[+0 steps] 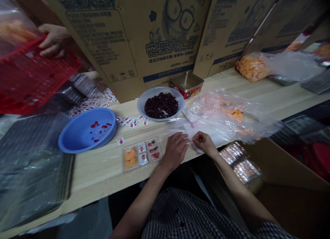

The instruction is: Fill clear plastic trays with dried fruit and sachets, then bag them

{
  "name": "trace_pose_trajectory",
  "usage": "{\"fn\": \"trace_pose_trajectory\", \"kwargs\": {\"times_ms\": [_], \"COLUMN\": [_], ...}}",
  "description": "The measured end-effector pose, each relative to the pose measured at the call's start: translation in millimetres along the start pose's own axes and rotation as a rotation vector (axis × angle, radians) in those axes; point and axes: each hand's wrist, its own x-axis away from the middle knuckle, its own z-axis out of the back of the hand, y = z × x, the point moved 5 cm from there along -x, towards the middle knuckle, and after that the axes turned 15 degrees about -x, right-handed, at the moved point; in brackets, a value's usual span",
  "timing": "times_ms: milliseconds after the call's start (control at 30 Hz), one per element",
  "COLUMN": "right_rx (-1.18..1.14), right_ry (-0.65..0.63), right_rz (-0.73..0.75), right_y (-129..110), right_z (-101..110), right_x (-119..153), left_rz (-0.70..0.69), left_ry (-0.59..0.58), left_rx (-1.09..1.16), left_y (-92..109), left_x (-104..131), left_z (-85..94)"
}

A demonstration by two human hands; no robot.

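Clear plastic film point(186, 127), one: on the worktop point(95, 173), reaching between your hands, edge seemingly pinched in your right hand point(205, 142), your left hand point(175, 150) curled, grip unclear; filled tray point(135, 168), one: nearer your left hand, just left, long axis roughly sideways.

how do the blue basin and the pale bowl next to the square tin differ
The blue basin is strongly coloured, while the pale bowl is whitish. The blue basin has only a few scattered red bits; the pale bowl holds a heap of dark red pieces. The blue basin also looks wider than the pale bowl. Both are round and open-topped.
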Motion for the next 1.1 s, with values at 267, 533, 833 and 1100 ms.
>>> {"fn": "trace_pose_trajectory", "kwargs": {"times_ms": [267,533,833,1100], "right_rx": [-0.05,0.652,0.911,0.639], "right_ry": [0.071,-0.554,-0.791,-0.616], "right_rz": [0.095,0.347,0.403,0.298], "right_y": [-14.7,-15.9,-22.5,-15.1], "right_z": [4.4,-95.3,-151.4,-128.1], "right_x": [14.4,39.8,34.0,32.7], "left_rz": [0.008,0.535,1.157,1.155], "left_ry": [-0.248,0.114,-0.036,-0.043], "left_rx": [-0.074,-0.238,0.209,0.84], "left_y": [-3.3,-69.3,-187.6,-143.4], "left_x": [-6.8,77.4,174.2,131.4], "left_z": [-78.7,48.6,88.2,57.8]}}
